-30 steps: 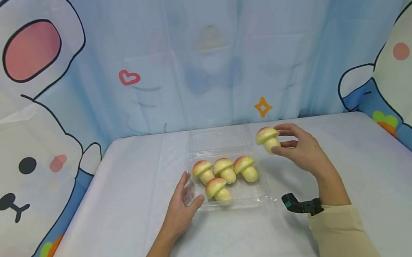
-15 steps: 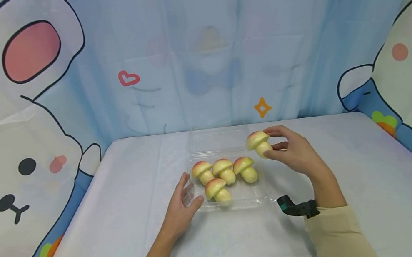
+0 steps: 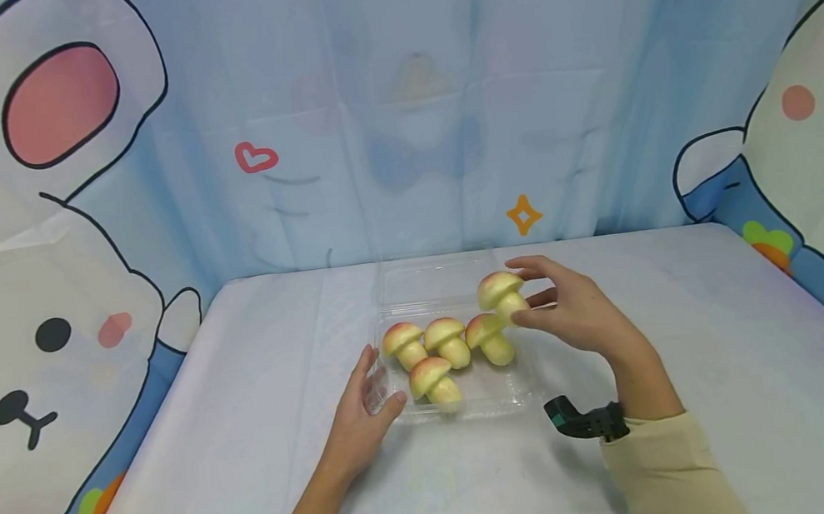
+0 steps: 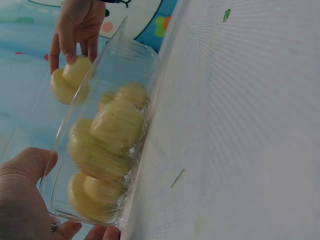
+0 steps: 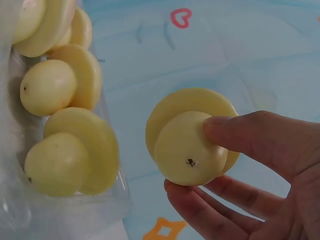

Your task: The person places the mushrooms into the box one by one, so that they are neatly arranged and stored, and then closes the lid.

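Note:
In the head view, my right hand [image 3: 571, 307] pinches a yellow toy mushroom [image 3: 500, 290] with a reddish-tinged cap between thumb and fingers. It is raised at the right side of a clear plastic box [image 3: 489, 383]. The right wrist view shows the thumb on the pale stem of that mushroom [image 5: 187, 150], with fingertips beneath. Several like mushrooms lie in the box, three in a back row and one mushroom [image 3: 434, 380] in front. My left hand [image 3: 358, 426] holds the box's left front corner, its thumb [image 4: 45, 161] at the rim and fingertips [image 4: 67, 230] round the side.
The box's clear lid [image 3: 437, 278] lies folded back behind it. A white cloth [image 3: 247, 408] covers the table. Behind the table hangs a blue curtain [image 3: 396, 108] printed with cartoon animals. Small green bits [image 4: 177, 177] are on the white cloth in the left wrist view.
My right hand has carried the toy mushroom leftward and slightly down, from right of the box to beside its back right mushroom. My left hand has stayed at the box.

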`<state>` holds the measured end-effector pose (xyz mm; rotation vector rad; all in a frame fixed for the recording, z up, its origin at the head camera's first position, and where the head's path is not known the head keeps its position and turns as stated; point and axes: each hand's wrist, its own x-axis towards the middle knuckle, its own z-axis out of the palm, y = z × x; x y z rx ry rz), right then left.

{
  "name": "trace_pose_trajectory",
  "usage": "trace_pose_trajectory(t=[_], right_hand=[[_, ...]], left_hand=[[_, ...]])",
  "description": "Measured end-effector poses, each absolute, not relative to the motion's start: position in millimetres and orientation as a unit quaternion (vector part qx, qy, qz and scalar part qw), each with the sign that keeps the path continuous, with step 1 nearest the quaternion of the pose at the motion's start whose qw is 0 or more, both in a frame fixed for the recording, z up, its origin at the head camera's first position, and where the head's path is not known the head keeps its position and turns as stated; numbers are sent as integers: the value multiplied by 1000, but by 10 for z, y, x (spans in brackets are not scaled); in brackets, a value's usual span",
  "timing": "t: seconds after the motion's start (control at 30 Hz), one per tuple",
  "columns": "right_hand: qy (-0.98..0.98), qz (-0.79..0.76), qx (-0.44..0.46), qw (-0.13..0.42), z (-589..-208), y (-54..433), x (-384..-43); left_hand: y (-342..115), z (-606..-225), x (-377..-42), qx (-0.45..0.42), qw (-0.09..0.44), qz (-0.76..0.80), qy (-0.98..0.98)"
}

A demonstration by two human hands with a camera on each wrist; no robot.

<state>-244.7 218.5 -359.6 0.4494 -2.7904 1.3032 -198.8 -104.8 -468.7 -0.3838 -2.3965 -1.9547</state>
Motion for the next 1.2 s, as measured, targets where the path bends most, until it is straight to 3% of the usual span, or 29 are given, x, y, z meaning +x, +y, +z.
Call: trace_pose_trajectory(t=[0.47, 0.9, 1.2], right_hand=[[-897, 392, 204, -26, -3617, 1999, -2426], [-897, 369, 209, -122, -3621, 1830, -2402], [-912, 323, 213, -135, -3649, 1746, -2381]], left_hand=[[-1060, -4687, -1988, -122, 8, -632, -766], [-1068, -4698, -1997, -129, 8, -633, -763], [-1061, -4689, -1993, -129, 5, -632, -764]])
